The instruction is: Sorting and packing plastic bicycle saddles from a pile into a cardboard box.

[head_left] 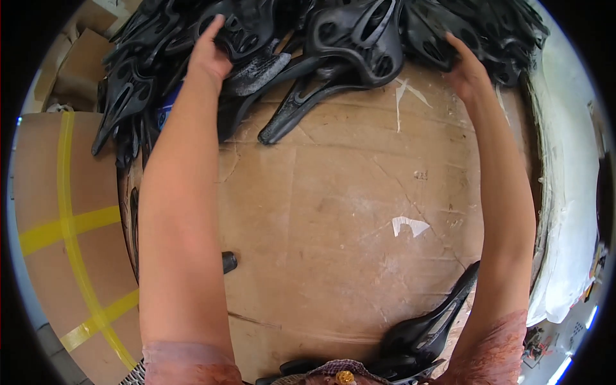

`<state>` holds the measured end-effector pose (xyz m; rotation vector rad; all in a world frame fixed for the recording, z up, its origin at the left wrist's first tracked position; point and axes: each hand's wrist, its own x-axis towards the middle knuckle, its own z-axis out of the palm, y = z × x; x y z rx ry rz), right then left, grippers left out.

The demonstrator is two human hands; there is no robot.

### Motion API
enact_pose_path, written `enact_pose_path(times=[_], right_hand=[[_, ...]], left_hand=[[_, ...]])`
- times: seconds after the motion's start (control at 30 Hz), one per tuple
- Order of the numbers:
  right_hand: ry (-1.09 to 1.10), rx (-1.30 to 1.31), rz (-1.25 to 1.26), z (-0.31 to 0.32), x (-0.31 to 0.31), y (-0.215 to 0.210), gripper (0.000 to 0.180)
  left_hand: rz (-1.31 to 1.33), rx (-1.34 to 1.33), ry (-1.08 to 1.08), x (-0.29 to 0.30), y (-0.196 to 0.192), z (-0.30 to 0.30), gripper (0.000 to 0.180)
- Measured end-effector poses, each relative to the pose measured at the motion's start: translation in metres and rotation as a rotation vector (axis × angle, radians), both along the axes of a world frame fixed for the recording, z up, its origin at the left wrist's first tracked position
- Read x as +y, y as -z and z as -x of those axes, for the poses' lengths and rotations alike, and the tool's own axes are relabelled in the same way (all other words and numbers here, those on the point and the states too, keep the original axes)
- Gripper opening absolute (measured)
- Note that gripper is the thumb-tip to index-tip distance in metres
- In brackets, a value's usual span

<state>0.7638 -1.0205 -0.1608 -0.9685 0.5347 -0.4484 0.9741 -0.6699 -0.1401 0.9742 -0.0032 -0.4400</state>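
Saddle pile: black plastic bicycle-saddle shells (333, 45) lie heaped along the far edge of the cardboard-covered table (333, 205), straight ahead of both outstretched arms.
Left hand: the left hand (208, 54) lies on a shell at the left part of the heap, fingers curled over its rim; it touches the shell, but whether it truly clamps it I cannot tell.
Right hand: the right hand (465, 67) reaches into the right part of the heap, fingertips buried among the shells; its hold is hidden, so the grip cannot be told.
Direction from grip: the heap lies directly under and beyond both hands, away from the body; both hands are about equally near it.
Long axis: one loose shell (301, 102) juts out of the heap between the arms, its narrow nose pointing down-left toward the person; the left hand is the nearer one to it.
Near saddles: another black saddle (427, 324) lies at the near edge by the right elbow, nose pointing up-right; more dark pieces sit under it, too overlapped to count.
Count, heap: too tangled for an exact count; well over a dozen shells.
Count, hands: two, both of the same person.
Surroundings: a cardboard box with yellow tape (64, 224) stands to the left; a white bag (568, 192) sits at the right.
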Motion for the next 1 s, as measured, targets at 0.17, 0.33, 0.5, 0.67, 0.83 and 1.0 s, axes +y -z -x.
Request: enact_pose_path(times=[0.17,0.33,0.5,0.67,0.83,1.0], right_hand=[[-0.019,0.345,0.502,-0.016,0.014,-0.014,0.041],[0.018,0.293,0.463,-0.007,0.051,-0.042,0.051],[-0.405,0.038,0.257,-0.021,0.024,-0.017,0.041],[-0.088,0.491,0.406,-0.037,0.022,-0.013,0.034],[-0.215,0.184,0.236,-0.037,0.081,-0.015,0.035],[-0.27,-0.009,-0.072,-0.046,0.098,0.008,0.037]], left_hand=[[-0.353,-0.072,-0.161,-0.029,0.006,0.013,0.052],[-0.932,-0.121,0.009,-0.004,-0.006,0.009,0.068],[-0.599,0.003,0.138,-0.059,-0.008,0.037,0.053],[0.041,-0.021,0.626,-0.041,0.004,0.017,0.043],[0.221,0.059,0.879,-0.018,0.014,-0.006,0.037],[0.311,0.025,0.93,-0.026,0.018,0.004,0.043]])
